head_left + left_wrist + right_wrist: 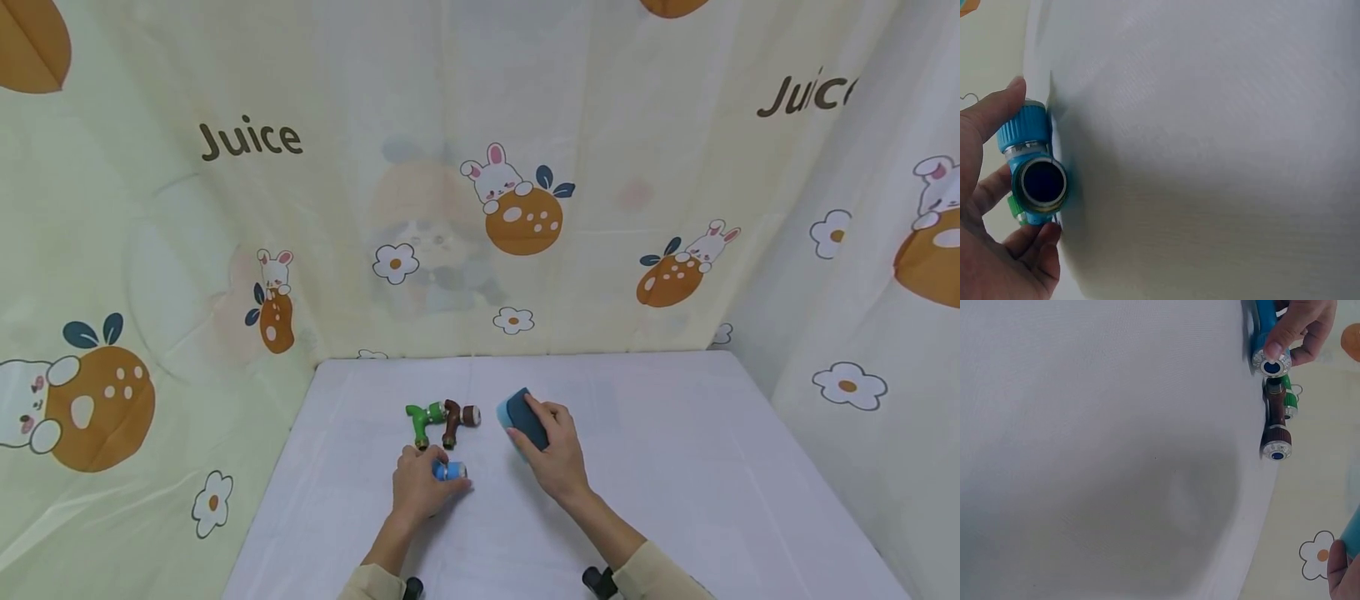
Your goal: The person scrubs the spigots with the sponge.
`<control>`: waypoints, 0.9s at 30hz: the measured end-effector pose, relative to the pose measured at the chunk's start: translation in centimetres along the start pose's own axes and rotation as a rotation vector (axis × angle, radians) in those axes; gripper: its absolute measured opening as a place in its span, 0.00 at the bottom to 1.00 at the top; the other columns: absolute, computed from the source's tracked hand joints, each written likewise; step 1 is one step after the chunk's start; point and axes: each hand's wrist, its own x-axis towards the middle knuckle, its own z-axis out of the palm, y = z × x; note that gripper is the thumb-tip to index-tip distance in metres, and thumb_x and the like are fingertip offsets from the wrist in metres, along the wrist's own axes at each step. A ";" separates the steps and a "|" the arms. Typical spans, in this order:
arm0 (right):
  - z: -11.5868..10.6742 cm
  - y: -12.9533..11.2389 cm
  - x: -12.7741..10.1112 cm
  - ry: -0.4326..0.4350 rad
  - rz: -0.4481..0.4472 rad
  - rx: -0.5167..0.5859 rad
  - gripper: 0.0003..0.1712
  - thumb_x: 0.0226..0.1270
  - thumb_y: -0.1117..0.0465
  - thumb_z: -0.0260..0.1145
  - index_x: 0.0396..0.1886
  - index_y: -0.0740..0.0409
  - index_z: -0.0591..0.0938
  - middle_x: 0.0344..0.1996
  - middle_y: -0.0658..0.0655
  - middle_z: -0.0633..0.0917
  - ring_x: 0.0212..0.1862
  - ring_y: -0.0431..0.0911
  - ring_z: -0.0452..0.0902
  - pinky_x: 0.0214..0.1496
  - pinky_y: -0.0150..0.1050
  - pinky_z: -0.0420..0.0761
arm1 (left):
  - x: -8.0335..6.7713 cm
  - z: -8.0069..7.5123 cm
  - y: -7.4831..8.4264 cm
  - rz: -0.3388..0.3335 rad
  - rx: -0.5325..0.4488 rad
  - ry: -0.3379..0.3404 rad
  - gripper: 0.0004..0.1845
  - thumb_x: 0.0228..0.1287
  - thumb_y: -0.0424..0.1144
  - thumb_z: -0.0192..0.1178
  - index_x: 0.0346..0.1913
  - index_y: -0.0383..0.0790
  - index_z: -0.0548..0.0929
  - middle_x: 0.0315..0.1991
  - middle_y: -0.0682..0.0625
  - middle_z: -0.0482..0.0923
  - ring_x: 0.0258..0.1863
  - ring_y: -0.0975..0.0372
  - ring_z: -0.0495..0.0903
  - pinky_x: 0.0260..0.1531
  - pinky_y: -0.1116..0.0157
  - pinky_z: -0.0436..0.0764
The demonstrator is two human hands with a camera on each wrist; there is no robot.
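Observation:
My left hand (422, 483) holds a blue plastic tap (452, 471) at the table, the thumb at its ribbed knob end and fingers at the other end. In the left wrist view the blue tap (1036, 172) shows its round open mouth. Just beyond this hand lie a green tap (423, 421) and a brown tap (452, 422), side by side. To the right, my right hand (558, 454) grips a block (527, 421), dark blue on one face and light blue on the other, sponge-like. Only its light blue edge (1352, 534) shows in the right wrist view.
A white cloth covers the table (675, 467). Behind it and at both sides hangs a cream curtain (360, 208) printed with rabbits, oranges and flowers. Dark straps or mounts (600, 582) show near both wrists.

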 end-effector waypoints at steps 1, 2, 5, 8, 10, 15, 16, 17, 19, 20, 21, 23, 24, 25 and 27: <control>0.0 0.0 0.0 0.000 -0.002 -0.001 0.36 0.68 0.49 0.75 0.74 0.48 0.76 0.62 0.60 0.76 0.61 0.58 0.74 0.59 0.60 0.80 | 0.0 0.0 0.0 -0.002 0.002 0.003 0.29 0.43 0.58 0.83 0.45 0.50 0.83 0.46 0.42 0.73 0.44 0.51 0.73 0.45 0.49 0.78; 0.0 0.0 -0.1 -0.002 0.000 -0.004 0.36 0.68 0.48 0.75 0.74 0.47 0.76 0.62 0.60 0.76 0.61 0.58 0.74 0.59 0.60 0.80 | 0.0 0.0 -0.1 -0.003 0.004 0.006 0.31 0.43 0.58 0.84 0.47 0.50 0.81 0.46 0.42 0.73 0.43 0.51 0.73 0.45 0.49 0.77; 0.1 0.0 -0.1 -0.005 0.008 -0.010 0.36 0.68 0.48 0.74 0.74 0.47 0.76 0.61 0.60 0.76 0.62 0.57 0.74 0.60 0.60 0.80 | 0.1 0.1 -0.3 -0.010 0.008 0.008 0.38 0.42 0.60 0.83 0.53 0.49 0.77 0.48 0.40 0.75 0.44 0.50 0.75 0.46 0.48 0.78; 0.1 0.0 -0.2 -0.010 0.014 -0.015 0.36 0.68 0.48 0.74 0.74 0.46 0.76 0.61 0.59 0.76 0.62 0.56 0.74 0.60 0.59 0.80 | 0.1 0.1 -0.4 -0.009 0.008 0.005 0.43 0.42 0.61 0.83 0.57 0.46 0.74 0.50 0.39 0.76 0.46 0.49 0.75 0.48 0.46 0.77; 0.2 0.0 -0.2 -0.012 0.011 -0.015 0.36 0.68 0.47 0.74 0.74 0.46 0.76 0.61 0.59 0.76 0.62 0.56 0.74 0.60 0.59 0.80 | 0.0 0.0 -0.6 -0.011 0.015 0.010 0.45 0.41 0.62 0.83 0.59 0.44 0.74 0.51 0.38 0.76 0.48 0.48 0.74 0.51 0.45 0.75; 0.2 0.2 -0.2 0.003 -0.011 -0.023 0.36 0.67 0.47 0.75 0.73 0.47 0.77 0.61 0.60 0.76 0.60 0.57 0.75 0.58 0.59 0.81 | 0.2 0.1 -0.5 -0.015 0.016 0.055 0.50 0.41 0.68 0.80 0.61 0.42 0.71 0.53 0.39 0.71 0.52 0.47 0.67 0.56 0.44 0.67; 0.2 0.3 -0.1 0.008 -0.015 -0.025 0.36 0.67 0.48 0.75 0.73 0.48 0.77 0.60 0.61 0.77 0.60 0.57 0.75 0.57 0.59 0.81 | 0.4 0.2 -0.4 -0.009 0.008 0.070 0.50 0.42 0.69 0.79 0.61 0.42 0.71 0.54 0.39 0.70 0.53 0.47 0.66 0.56 0.44 0.66; 0.2 0.4 -0.1 0.013 -0.018 -0.031 0.36 0.67 0.48 0.75 0.73 0.48 0.77 0.60 0.61 0.77 0.60 0.57 0.75 0.57 0.59 0.81 | 0.5 0.3 -0.2 -0.002 0.001 0.082 0.50 0.45 0.70 0.77 0.62 0.42 0.70 0.54 0.40 0.69 0.53 0.47 0.66 0.55 0.45 0.66; 0.2 0.6 -0.1 0.021 -0.018 -0.039 0.36 0.67 0.48 0.75 0.73 0.49 0.77 0.60 0.61 0.77 0.59 0.57 0.75 0.56 0.59 0.81 | 0.9 0.5 0.2 0.028 -0.009 0.109 0.47 0.50 0.71 0.74 0.63 0.41 0.72 0.54 0.40 0.70 0.53 0.48 0.66 0.53 0.46 0.65; 0.3 0.8 -0.1 0.022 -0.016 -0.041 0.36 0.67 0.48 0.75 0.73 0.49 0.77 0.60 0.61 0.77 0.59 0.56 0.75 0.56 0.58 0.80 | 1.1 0.6 0.4 0.042 -0.014 0.116 0.45 0.53 0.70 0.72 0.63 0.41 0.72 0.55 0.40 0.70 0.53 0.48 0.66 0.53 0.47 0.65; 0.3 0.9 -0.1 0.021 -0.013 -0.045 0.36 0.67 0.47 0.75 0.73 0.49 0.77 0.61 0.61 0.77 0.59 0.56 0.75 0.56 0.57 0.80 | 1.3 0.7 0.7 0.056 -0.022 0.121 0.44 0.56 0.69 0.71 0.64 0.41 0.73 0.55 0.40 0.71 0.52 0.48 0.66 0.52 0.47 0.65; 0.3 1.0 -0.1 0.016 -0.008 -0.042 0.36 0.67 0.47 0.75 0.73 0.49 0.77 0.61 0.61 0.77 0.59 0.56 0.75 0.56 0.57 0.80 | 1.7 0.8 1.3 0.077 -0.022 0.121 0.41 0.60 0.68 0.69 0.65 0.41 0.74 0.56 0.39 0.72 0.53 0.48 0.67 0.51 0.47 0.65; 0.4 1.0 -0.1 0.013 -0.006 -0.039 0.36 0.67 0.47 0.75 0.73 0.49 0.77 0.61 0.61 0.77 0.59 0.56 0.75 0.56 0.56 0.80 | 2.0 0.8 1.5 0.084 -0.029 0.117 0.41 0.61 0.67 0.68 0.66 0.42 0.75 0.57 0.38 0.72 0.53 0.48 0.67 0.51 0.46 0.65; 0.4 1.0 -0.1 0.010 -0.004 -0.034 0.36 0.67 0.47 0.75 0.73 0.49 0.77 0.60 0.61 0.77 0.59 0.56 0.75 0.56 0.56 0.79 | 2.2 0.8 1.8 0.083 -0.028 0.109 0.40 0.62 0.66 0.68 0.68 0.42 0.75 0.58 0.38 0.72 0.54 0.47 0.67 0.52 0.46 0.65; 0.4 0.9 -0.1 0.003 -0.001 -0.034 0.37 0.67 0.47 0.75 0.73 0.48 0.77 0.60 0.61 0.77 0.59 0.56 0.75 0.55 0.56 0.79 | 2.6 0.8 2.4 0.084 -0.031 0.092 0.39 0.64 0.64 0.67 0.69 0.43 0.75 0.60 0.36 0.73 0.57 0.45 0.67 0.53 0.44 0.65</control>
